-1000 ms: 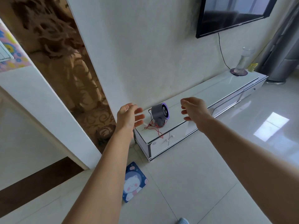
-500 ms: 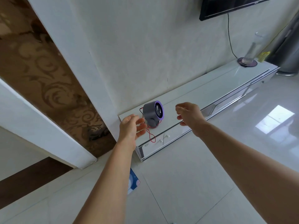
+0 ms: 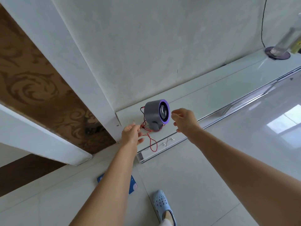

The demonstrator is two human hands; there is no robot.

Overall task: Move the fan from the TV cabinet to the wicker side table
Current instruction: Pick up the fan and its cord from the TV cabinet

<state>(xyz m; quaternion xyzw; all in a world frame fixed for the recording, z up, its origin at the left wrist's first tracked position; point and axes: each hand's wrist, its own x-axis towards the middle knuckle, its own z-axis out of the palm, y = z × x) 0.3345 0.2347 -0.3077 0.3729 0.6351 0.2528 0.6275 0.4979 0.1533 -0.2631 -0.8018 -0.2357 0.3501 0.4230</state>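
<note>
A small grey fan with a purple front ring stands upright on the left end of the long white TV cabinet. Its red cable loops over the cabinet's front edge. My left hand is just left of the fan's base, fingers apart, by the cable; whether it touches the cable I cannot tell. My right hand hovers just right of the fan's front ring, fingers loosely curled, holding nothing. The wicker side table is not in view.
A glass vase on a dark coaster stands at the cabinet's far right, with a black wire on the wall above it. A blue mat lies on the tiled floor. My blue slipper is below. A doorway with patterned brown wall lies left.
I have stepped closer to the cabinet and the view has tilted down. Both hands have closed in on the fan, the left toward its base and cable, the right beside its front.
</note>
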